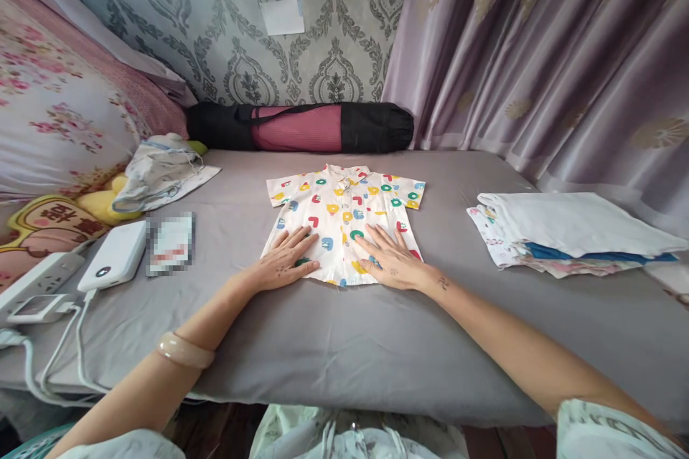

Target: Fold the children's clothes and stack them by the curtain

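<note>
A small white short-sleeved shirt with coloured shapes lies flat, front up, in the middle of a grey bed sheet. My left hand rests flat on its lower left part, fingers stretched out. My right hand lies flat on its lower right part, fingers spread. Neither hand holds anything. A pale bangle is on my left wrist.
Folded clothes are stacked at the right. A crumpled garment lies at the back left. A white power bank with cables and a small card sit at the left. A black and pink roll bag lies along the wall.
</note>
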### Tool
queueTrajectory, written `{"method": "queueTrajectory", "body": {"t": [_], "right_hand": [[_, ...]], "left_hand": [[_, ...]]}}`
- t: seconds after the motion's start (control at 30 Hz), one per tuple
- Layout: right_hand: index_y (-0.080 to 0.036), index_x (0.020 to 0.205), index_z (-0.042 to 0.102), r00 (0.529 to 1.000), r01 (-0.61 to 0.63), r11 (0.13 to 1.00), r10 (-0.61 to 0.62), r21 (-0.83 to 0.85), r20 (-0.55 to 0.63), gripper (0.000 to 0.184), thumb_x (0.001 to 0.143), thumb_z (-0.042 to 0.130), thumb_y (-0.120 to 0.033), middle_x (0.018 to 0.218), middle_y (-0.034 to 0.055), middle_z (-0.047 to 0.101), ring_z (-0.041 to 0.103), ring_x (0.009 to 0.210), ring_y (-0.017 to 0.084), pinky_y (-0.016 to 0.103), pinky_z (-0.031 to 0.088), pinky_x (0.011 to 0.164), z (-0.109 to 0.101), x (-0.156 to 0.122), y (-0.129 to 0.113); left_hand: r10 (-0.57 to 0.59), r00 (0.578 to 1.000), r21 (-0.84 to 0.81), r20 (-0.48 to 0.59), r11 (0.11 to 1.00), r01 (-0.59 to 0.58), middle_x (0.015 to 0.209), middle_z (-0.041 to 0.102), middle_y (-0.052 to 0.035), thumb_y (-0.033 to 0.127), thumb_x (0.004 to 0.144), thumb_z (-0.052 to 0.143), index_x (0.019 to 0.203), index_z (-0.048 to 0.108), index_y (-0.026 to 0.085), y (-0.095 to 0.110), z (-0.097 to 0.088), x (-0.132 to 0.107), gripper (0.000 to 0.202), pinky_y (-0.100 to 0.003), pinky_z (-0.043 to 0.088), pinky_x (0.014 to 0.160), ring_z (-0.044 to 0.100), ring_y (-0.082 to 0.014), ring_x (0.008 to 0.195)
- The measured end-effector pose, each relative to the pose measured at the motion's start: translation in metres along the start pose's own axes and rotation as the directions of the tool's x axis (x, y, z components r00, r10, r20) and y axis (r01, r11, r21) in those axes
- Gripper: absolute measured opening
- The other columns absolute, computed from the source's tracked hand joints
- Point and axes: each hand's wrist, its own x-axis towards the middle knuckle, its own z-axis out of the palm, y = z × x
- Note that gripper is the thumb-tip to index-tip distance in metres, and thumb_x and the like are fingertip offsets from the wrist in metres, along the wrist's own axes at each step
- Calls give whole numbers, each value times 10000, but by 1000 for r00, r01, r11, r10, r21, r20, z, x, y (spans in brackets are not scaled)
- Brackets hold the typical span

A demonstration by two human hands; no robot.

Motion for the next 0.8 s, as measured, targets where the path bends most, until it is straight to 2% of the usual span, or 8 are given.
{"method": "queueTrajectory", "body": {"t": [0.13, 0.23, 0.33, 0.4, 0.47, 0.57, 0.67, 0.8], "right_hand": [[-304, 1520, 255, 997, 48, 997, -52, 66, 57, 574, 991, 238, -526, 1613, 55, 63, 14, 1470, 286, 555, 21, 1159, -4, -26, -13], [-300, 1513, 279, 989, 93, 990, -104, 109, 102, 556, 989, 293, -487, 1609, 57, 111, 50, 1470, 283, 546, 34, 1163, -12, -42, -27], [-317, 1439, 432, 965, 192, 962, -221, 192, 139, 487, 999, 281, -460, 1547, 26, 331, 240, 1436, 253, 478, 147, 1168, -25, -46, -37], [-317, 1324, 567, 966, 227, 951, -248, 209, 78, 471, 1016, 222, -404, 1434, 4, 500, 406, 1348, 219, 413, 263, 1135, -31, -40, -35], [-272, 1285, 599, 987, 146, 980, -135, 135, -83, 485, 1015, 201, -334, 1398, 27, 536, 441, 1317, 214, 399, 300, 1115, -31, -29, -26], [-159, 1434, 432, 953, -122, 992, 112, -19, -280, 505, 992, 257, -331, 1541, 112, 328, 228, 1437, 258, 482, 168, 1166, -19, -14, -3], [-106, 1511, 270, 945, -251, 967, 234, -49, -228, 620, 984, 236, -433, 1591, 132, 164, 103, 1468, 267, 513, 91, 1175, -1, -8, 16], [-109, 1521, 242, 952, -272, 962, 268, -10, -151, 660, 982, 186, -485, 1594, 121, 139, 104, 1469, 248, 504, 92, 1176, 12, -9, 25]], "left_hand": [[-49, 997, -9, 63, 999, 50, 1604, 123, -108, 678, 896, 319, 1517, 252, 226, 0, -11, -5, 770, -496, 76, 1175, 89, -304, 1474], [-22, 996, -36, 83, 999, 25, 1581, 209, -142, 663, 872, 408, 1481, 335, 212, 4, -15, -1, 761, -491, 182, 1158, 151, -336, 1459], [87, 996, -94, 34, 992, -83, 1549, 301, -131, 609, 885, 445, 1447, 380, 236, 17, -16, 14, 678, -452, 267, 1136, 245, -317, 1435], [151, 989, -109, -7, 983, -150, 1552, 302, -119, 574, 927, 386, 1446, 374, 240, 30, -13, 30, 617, -439, 251, 1148, 253, -286, 1437], [170, 985, -90, -35, 981, -173, 1558, 289, -120, 543, 966, 295, 1452, 359, 219, 44, -8, 46, 588, -451, 191, 1169, 218, -263, 1451], [152, 987, -31, -60, 988, -154, 1577, 232, -129, 570, 971, 221, 1485, 295, 195, 60, 3, 65, 640, -486, 96, 1181, 118, -259, 1474], [165, 985, 22, -52, 986, -164, 1590, 169, -140, 620, 953, 199, 1513, 227, 173, 66, 16, 72, 718, -483, 65, 1181, 71, -271, 1477], [166, 986, 77, -33, 984, -163, 1591, 161, -145, 636, 942, 192, 1517, 213, 161, 66, 24, 68, 746, -477, 77, 1177, 89, -283, 1475]]}}
